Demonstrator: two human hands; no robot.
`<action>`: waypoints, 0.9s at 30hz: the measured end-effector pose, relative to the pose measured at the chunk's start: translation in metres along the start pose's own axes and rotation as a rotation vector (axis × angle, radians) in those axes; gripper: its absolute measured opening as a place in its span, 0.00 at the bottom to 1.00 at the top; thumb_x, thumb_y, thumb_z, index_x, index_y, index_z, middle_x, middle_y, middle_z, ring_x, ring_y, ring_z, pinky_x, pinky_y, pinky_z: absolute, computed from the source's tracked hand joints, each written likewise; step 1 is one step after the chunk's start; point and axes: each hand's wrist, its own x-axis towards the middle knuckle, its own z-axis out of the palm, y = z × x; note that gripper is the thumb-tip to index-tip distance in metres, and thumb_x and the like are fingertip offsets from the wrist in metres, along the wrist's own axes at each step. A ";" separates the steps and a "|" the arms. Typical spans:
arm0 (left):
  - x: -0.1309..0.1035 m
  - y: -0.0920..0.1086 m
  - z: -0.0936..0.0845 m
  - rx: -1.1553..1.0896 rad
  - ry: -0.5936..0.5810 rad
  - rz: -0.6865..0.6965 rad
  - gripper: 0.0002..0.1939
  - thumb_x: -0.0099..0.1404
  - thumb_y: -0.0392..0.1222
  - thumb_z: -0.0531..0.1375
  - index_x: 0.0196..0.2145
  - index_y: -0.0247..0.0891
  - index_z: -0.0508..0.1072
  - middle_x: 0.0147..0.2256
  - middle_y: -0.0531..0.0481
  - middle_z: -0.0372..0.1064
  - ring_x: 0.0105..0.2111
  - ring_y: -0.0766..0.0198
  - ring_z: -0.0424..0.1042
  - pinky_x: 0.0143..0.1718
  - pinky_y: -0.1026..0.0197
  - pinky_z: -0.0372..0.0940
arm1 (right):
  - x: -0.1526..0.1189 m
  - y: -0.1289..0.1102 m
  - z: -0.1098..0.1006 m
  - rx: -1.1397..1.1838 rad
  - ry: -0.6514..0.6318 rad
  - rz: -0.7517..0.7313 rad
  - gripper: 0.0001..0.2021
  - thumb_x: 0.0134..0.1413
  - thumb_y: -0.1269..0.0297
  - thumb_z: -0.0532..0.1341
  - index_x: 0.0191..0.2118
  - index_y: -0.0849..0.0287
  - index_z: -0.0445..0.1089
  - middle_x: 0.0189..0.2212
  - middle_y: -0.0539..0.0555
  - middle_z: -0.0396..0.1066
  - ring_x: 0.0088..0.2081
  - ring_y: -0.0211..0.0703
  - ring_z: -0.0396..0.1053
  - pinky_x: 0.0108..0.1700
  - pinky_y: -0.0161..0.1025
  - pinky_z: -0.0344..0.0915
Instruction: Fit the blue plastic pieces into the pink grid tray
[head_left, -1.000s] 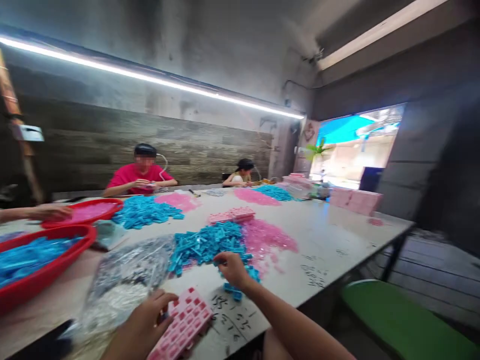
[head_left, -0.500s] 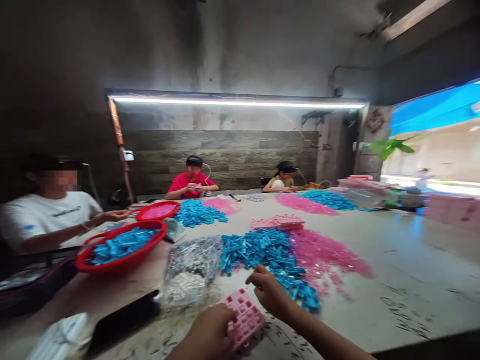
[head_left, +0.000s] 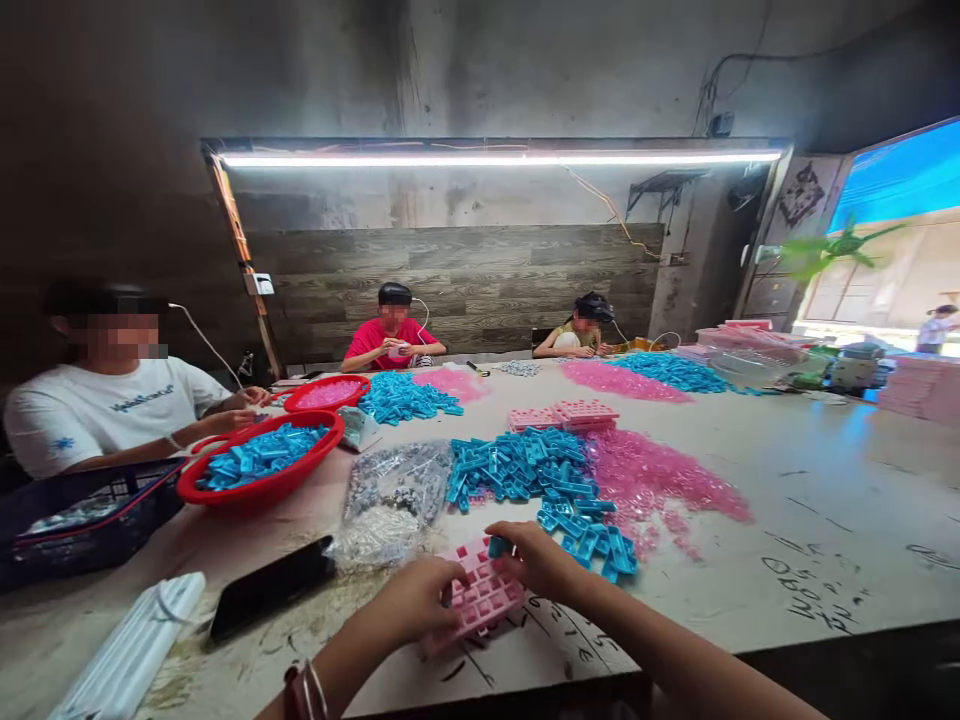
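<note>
My left hand is closed around the left side of a pink plastic grid block with rows of square holes, tilted just above the table's near edge. Over the block's top right part, my right hand pinches a small blue plastic piece against it; the fingers hide most of that piece. Beyond my hands lies a heap of blue plastic pieces, with several loose ones nearer to me. A pile of clear pink bits adjoins it on the right. More pink grid blocks lie behind the heap.
A clear bag of small parts, a black phone and a white ridged object lie to the left. Red baskets hold blue and pink pieces. One person sits at the left, two others across the table.
My right hand has come down onto the grid block, and a blue piece now shows at its fingertips. The view has shifted slightly, and the left hand still holds the block.
</note>
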 end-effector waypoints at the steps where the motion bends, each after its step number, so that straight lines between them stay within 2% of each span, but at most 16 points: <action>1: 0.000 -0.001 -0.002 -0.017 -0.017 0.004 0.22 0.46 0.36 0.56 0.42 0.42 0.71 0.34 0.51 0.70 0.33 0.62 0.66 0.31 0.65 0.57 | 0.000 0.002 -0.003 -0.031 0.009 0.015 0.21 0.44 0.76 0.54 0.47 0.61 0.68 0.40 0.57 0.72 0.42 0.45 0.68 0.46 0.38 0.60; 5: -0.001 -0.002 -0.007 -0.028 -0.052 0.028 0.23 0.46 0.36 0.57 0.42 0.42 0.72 0.33 0.52 0.69 0.32 0.63 0.65 0.29 0.66 0.55 | 0.000 0.014 -0.011 -0.226 0.013 0.088 0.18 0.45 0.73 0.55 0.44 0.60 0.69 0.37 0.58 0.72 0.42 0.46 0.67 0.43 0.37 0.60; 9: -0.003 -0.001 -0.009 -0.032 -0.079 0.031 0.24 0.46 0.35 0.56 0.43 0.42 0.71 0.31 0.52 0.68 0.31 0.63 0.65 0.27 0.67 0.54 | 0.000 0.026 -0.013 -0.366 -0.011 0.126 0.11 0.47 0.69 0.56 0.37 0.59 0.72 0.34 0.59 0.71 0.39 0.46 0.68 0.39 0.36 0.61; 12: -0.005 0.000 -0.010 -0.013 -0.076 0.061 0.24 0.46 0.35 0.56 0.44 0.42 0.71 0.32 0.52 0.68 0.31 0.63 0.65 0.28 0.66 0.55 | 0.002 0.031 -0.011 -0.392 -0.007 0.110 0.13 0.47 0.69 0.56 0.40 0.59 0.72 0.37 0.60 0.71 0.41 0.47 0.68 0.41 0.38 0.62; 15: -0.008 0.001 -0.010 0.033 -0.060 0.070 0.23 0.47 0.35 0.56 0.43 0.42 0.71 0.34 0.51 0.69 0.33 0.62 0.65 0.30 0.66 0.56 | 0.009 0.033 -0.008 -0.335 0.034 0.035 0.17 0.48 0.70 0.55 0.46 0.61 0.69 0.42 0.59 0.71 0.46 0.47 0.65 0.48 0.40 0.60; 20: -0.010 0.000 -0.009 0.044 -0.031 0.094 0.20 0.47 0.37 0.56 0.41 0.42 0.72 0.34 0.51 0.70 0.33 0.62 0.66 0.30 0.66 0.56 | 0.040 0.033 -0.002 -0.338 0.080 -0.014 0.20 0.50 0.75 0.52 0.50 0.63 0.66 0.49 0.58 0.67 0.52 0.47 0.61 0.53 0.40 0.57; 24: -0.008 -0.004 -0.005 0.027 -0.007 0.107 0.19 0.48 0.38 0.56 0.40 0.42 0.72 0.33 0.52 0.70 0.32 0.62 0.65 0.29 0.66 0.56 | 0.071 0.031 0.006 -0.434 0.034 -0.070 0.24 0.49 0.79 0.50 0.53 0.60 0.63 0.55 0.57 0.61 0.53 0.46 0.60 0.52 0.41 0.58; 27: -0.006 -0.006 -0.002 0.009 -0.002 0.084 0.20 0.47 0.38 0.56 0.40 0.43 0.72 0.33 0.51 0.69 0.32 0.62 0.65 0.30 0.66 0.56 | 0.087 0.031 0.013 -0.488 -0.011 -0.085 0.20 0.49 0.78 0.52 0.47 0.58 0.68 0.53 0.55 0.63 0.51 0.47 0.62 0.48 0.40 0.61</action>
